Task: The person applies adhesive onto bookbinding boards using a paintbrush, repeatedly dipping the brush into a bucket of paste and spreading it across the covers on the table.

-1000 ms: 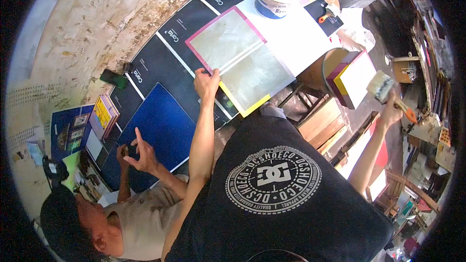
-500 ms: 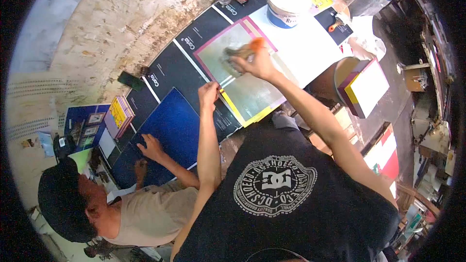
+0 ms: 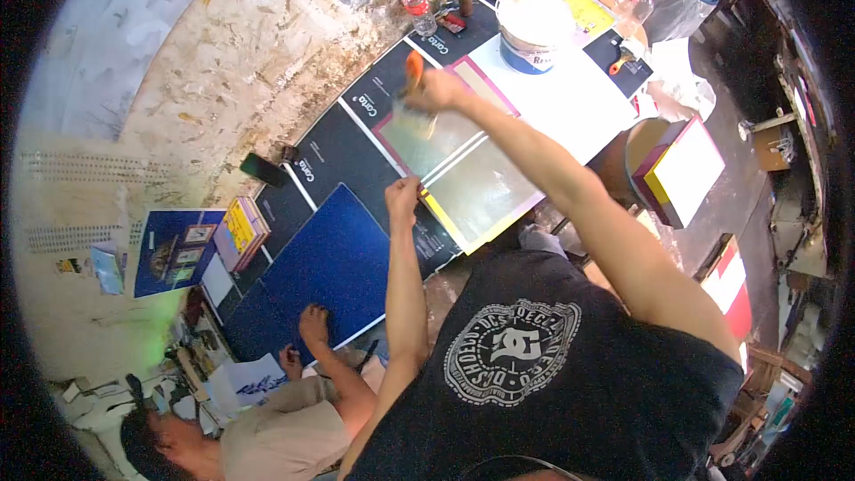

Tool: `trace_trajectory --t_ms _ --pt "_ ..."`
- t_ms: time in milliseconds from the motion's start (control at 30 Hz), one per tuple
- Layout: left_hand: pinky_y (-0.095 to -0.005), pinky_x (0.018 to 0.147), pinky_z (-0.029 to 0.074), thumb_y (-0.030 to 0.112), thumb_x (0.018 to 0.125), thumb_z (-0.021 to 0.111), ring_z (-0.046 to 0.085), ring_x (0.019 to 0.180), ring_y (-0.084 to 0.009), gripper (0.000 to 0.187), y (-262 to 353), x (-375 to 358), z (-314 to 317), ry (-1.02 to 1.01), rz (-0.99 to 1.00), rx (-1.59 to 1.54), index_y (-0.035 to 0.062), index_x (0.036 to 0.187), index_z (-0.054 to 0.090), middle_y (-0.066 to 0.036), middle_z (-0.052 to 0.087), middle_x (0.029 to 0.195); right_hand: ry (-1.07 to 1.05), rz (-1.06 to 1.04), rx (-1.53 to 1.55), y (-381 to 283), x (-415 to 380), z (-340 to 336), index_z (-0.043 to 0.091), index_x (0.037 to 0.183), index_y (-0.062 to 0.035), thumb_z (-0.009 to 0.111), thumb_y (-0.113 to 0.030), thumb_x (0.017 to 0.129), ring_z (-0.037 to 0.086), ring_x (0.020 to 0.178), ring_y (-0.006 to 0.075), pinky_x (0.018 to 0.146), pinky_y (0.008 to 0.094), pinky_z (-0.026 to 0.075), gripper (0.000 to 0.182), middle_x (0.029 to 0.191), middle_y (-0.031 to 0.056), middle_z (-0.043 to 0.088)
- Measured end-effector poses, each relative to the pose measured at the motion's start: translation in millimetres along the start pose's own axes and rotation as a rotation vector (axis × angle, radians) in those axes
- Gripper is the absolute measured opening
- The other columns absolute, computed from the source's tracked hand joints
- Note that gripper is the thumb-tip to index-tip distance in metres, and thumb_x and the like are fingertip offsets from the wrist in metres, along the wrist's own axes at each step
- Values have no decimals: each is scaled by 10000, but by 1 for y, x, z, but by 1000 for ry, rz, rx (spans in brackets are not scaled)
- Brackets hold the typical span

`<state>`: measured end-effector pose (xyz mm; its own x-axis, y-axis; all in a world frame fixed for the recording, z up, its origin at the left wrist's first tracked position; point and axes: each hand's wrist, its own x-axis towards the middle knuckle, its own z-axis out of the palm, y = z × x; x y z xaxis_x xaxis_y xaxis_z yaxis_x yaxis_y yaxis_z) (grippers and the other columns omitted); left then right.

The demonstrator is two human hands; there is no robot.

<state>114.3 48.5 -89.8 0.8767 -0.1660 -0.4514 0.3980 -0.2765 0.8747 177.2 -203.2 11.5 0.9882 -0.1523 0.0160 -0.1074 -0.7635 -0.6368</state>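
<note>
My right hand [image 3: 432, 92] is closed around a wide brush with an orange handle end [image 3: 414, 66]. The brush's bristles are smeared by motion over the far left part of a greyish, wet-looking cover sheet [image 3: 481, 187]. Purple and yellow borders edge this sheet, and two white strips cross its middle. At the sheet's left edge, near those strips, my left hand [image 3: 403, 199] has its fingers pinched together on the border.
A white paste bucket [image 3: 527, 57] with a stick in it stands behind the sheet. Another brush [image 3: 619, 62] lies to its right. On the left, a co-worker's hand [image 3: 313, 328] rests on a blue board [image 3: 312, 258]. A bottle [image 3: 417, 9] stands by the wall.
My right hand has swept the brush left towards the sheet's far left edge. My left hand stays at the border. The co-worker's hands have moved to the blue board's near edge.
</note>
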Motion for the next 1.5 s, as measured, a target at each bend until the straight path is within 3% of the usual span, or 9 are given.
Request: trace_trajectory --t_ms 100,167,433,700,967,1233,1333,1367,1500 --pt "-231 405 285 171 805 658 450 450 -63 186 5 -2 -4 20 4 -12 45 672 628 -31 606 604 297 153 -266 43 50 -34 750 820 -104 602 -333 849 727 764 332 693 454 581 274 801 157 730" --pt "-230 404 281 164 804 658 449 448 -62 181 3 1 -4 20 -5 15 51 666 627 -28 606 604 724 -169 -401 60 48 -49 690 720 -66 581 -345 896 706 660 348 613 478 557 347 729 177 706" --pt "-303 604 506 141 810 679 650 684 -170 233 -14 10 -3 82 -84 -12 -62 924 686 -91 686 804 182 318 337 0 -184 13 672 750 -13 611 -383 910 680 585 345 605 436 556 407 639 192 666" --pt "-253 514 430 124 814 667 594 603 -109 141 -16 -7 -35 6 -116 -182 5 888 678 -36 652 736 929 633 22 136 -352 -129 705 834 38 762 -306 859 687 726 184 686 333 530 349 787 129 724" --pt "-219 497 380 150 839 620 584 633 -90 146 -64 -41 -182 165 -192 -218 72 952 671 -4 628 780 1259 838 1073 137 -457 -153 657 1046 -90 737 -366 896 567 716 113 617 262 430 324 891 16 638" --pt "-340 527 475 277 764 672 591 546 -186 261 -162 -24 -311 672 -160 668 20 757 719 -80 682 662 1053 500 1065 196 -373 -218 654 1193 -12 693 -186 937 622 880 145 788 282 537 312 1002 66 659" --pt "-378 712 515 252 729 700 671 753 -224 338 -159 -32 -327 973 -48 867 0 951 737 -125 732 820 1064 405 487 134 -278 -247 627 1228 74 666 -277 961 642 1023 194 871 311 522 443 1130 122 687" --pt "-401 789 522 236 769 711 689 864 -259 355 -150 -38 -329 873 -11 527 -20 1013 724 -157 744 944 1015 541 236 165 -258 -262 677 1173 36 696 -301 935 658 977 190 859 321 520 413 1061 125 712" --pt "-322 815 504 173 888 690 646 894 -200 406 -78 -75 -258 811 167 237 -68 1208 625 -129 694 989 937 -24 104 169 -130 -270 719 1004 -3 722 -315 904 616 706 89 641 264 495 327 800 22 702"
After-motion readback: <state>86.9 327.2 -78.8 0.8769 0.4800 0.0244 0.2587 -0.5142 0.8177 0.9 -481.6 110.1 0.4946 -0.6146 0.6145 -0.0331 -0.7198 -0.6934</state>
